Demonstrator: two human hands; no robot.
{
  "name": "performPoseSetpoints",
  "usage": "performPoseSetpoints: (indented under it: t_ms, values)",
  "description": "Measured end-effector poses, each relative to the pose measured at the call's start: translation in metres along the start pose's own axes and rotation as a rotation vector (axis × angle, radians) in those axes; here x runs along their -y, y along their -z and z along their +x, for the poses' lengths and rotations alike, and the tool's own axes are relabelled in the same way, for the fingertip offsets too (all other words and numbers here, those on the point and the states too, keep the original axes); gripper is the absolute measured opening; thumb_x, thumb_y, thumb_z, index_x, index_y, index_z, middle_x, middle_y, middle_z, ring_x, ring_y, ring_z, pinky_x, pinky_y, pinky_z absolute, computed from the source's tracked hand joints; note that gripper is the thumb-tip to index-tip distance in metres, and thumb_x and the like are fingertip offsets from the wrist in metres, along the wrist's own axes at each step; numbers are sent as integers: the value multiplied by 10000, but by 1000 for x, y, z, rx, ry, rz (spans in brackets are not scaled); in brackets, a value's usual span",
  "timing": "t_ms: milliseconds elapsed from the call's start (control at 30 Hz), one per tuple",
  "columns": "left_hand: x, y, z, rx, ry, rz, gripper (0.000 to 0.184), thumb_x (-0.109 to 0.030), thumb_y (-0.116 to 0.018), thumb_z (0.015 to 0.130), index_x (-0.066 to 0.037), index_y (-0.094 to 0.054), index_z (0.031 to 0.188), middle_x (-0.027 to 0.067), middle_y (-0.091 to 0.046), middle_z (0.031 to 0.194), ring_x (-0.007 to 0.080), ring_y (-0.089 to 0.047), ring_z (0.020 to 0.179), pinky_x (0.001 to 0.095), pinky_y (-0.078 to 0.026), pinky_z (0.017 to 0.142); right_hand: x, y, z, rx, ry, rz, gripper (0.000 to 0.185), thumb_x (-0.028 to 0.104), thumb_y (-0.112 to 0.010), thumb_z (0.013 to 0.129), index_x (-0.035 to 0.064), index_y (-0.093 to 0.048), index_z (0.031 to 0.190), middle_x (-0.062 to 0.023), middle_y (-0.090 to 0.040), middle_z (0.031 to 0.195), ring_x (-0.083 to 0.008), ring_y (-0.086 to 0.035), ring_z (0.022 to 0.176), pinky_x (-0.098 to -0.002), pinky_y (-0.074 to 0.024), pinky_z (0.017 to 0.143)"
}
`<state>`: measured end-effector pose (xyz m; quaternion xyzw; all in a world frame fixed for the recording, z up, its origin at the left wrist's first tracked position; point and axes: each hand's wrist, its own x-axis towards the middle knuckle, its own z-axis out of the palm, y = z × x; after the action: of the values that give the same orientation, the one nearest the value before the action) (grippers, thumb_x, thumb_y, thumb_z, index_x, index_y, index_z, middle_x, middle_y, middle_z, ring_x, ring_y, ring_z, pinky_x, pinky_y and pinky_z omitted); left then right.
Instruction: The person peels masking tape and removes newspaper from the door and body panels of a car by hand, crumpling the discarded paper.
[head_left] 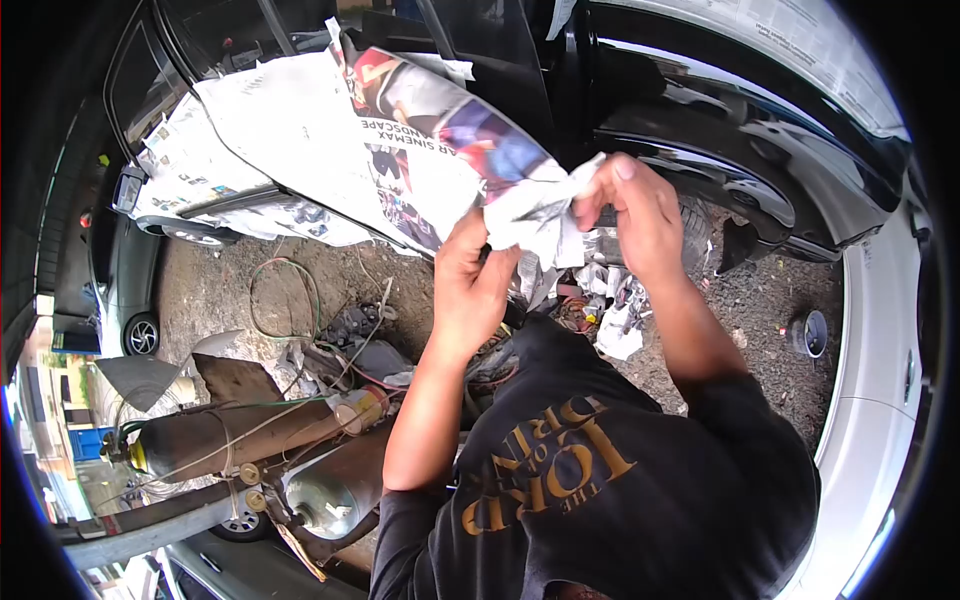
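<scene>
Both of my hands are at a crumpled sheet of newspaper (pixel 530 215) with colour photos printed on part of it. My left hand (pixel 470 275) is closed on its lower edge, with the fingertips partly hidden behind the paper. At the sheet's right end, my right hand (pixel 635 210) pinches a twisted white corner between bent fingers. Behind the sheet stands a car body whose door side is masked with white paper (pixel 285 105). To the right of my hands is the car's glossy black fender (pixel 690 155).
Crumpled paper scraps (pixel 622 325) lie on the gravel below my hands. A gas cylinder (pixel 230 437), hoses (pixel 315 290) and scrap metal lie at the lower left. A paint can (pixel 808 333) stands near a white car (pixel 880 400) on the right.
</scene>
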<state>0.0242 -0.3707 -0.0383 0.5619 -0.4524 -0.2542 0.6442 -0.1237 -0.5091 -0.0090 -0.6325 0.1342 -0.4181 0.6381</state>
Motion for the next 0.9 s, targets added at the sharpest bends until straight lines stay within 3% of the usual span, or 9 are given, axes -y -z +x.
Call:
performPoseSetpoints:
  t_ms: [100, 267, 300, 467, 533, 633, 667, 833, 900]
  values:
    - [8, 12, -15, -6, 168, -392, 366, 40, -534, 860, 11, -610, 1217, 86, -661, 1149, 163, -614, 1046, 292, -465, 914, -94, 37, -33, -60, -330, -182, 239, 207, -565, 942, 13, -597, 1077, -82, -644, 916, -170, -642, 833, -334, -507, 744]
    - [28, 74, -50, -109, 219, -866, 509, -213, -578, 889, 25, -494, 1330, 160, -619, 1230, 283, -609, 1130, 418, -486, 980, -122, 26, -93, 528, -149, -731, 608, 216, -668, 837, 24, -440, 1367, -219, -612, 1106, -358, -619, 1019, -422, -478, 854]
    - [28, 84, -55, 20, 107, -906, 522, -255, -565, 915, 26, -485, 1347, 162, -608, 1255, 309, -586, 1177, 438, -467, 1013, -96, 11, -92, 429, -401, -593, 475, 260, -665, 866, -24, -529, 1222, -197, -624, 1062, -334, -639, 948, -417, -492, 808]
    - [45, 115, -84, -207, -26, -1032, 714, -531, -523, 950, -76, -363, 1477, 130, -447, 1474, 326, -494, 1292, 503, -397, 1093, -125, 9, -118, 441, -57, -797, 282, 249, -607, 939, -18, -630, 1029, -168, -612, 982, -343, -635, 889, -434, -494, 756]
    - [62, 129, -108, -324, 120, -654, 758, -552, -535, 936, -74, -336, 1490, 127, -458, 1460, 323, -487, 1304, 503, -430, 1064, -124, 5, -124, 409, 27, -846, 271, 240, -594, 947, -13, -627, 1039, -165, -607, 970, -355, -629, 896, -444, -492, 757]
    - [78, 117, -136, -214, 415, -76, 569, -265, -684, 900, -26, -486, 1377, 118, -577, 1318, 266, -553, 1204, 425, -459, 1013, -116, -4, -133, 325, -16, -757, 204, 176, -616, 922, 3, -635, 1028, -145, -608, 961, -347, -632, 863, -446, -504, 724]
    - [71, 99, -137, -93, 388, 145, 406, -162, -674, 888, -6, -593, 1254, 122, -641, 1213, 258, -596, 1132, 397, -480, 964, -99, -16, -137, 341, -20, -747, 188, 160, -625, 912, 9, -638, 1023, -141, -610, 959, -345, -633, 848, -443, -507, 712]
    - [81, 35, -119, 291, 109, 957, 660, -32, -683, 802, -19, -381, 1389, 208, -467, 1385, 379, -572, 1135, 411, -507, 892, -96, -69, -123, 275, 127, -649, 127, 113, -631, 878, 5, -626, 944, -119, -618, 940, -328, -635, 779, -428, -524, 668]
    - [84, 28, -106, 20, -156, 872, 554, -52, -675, 779, -27, -464, 1291, 212, -589, 1168, 412, -585, 1048, 470, -490, 882, -93, -81, -115, 304, 216, -650, 136, 117, -625, 874, -1, -625, 941, -124, -629, 977, -339, -636, 781, -428, -529, 697]
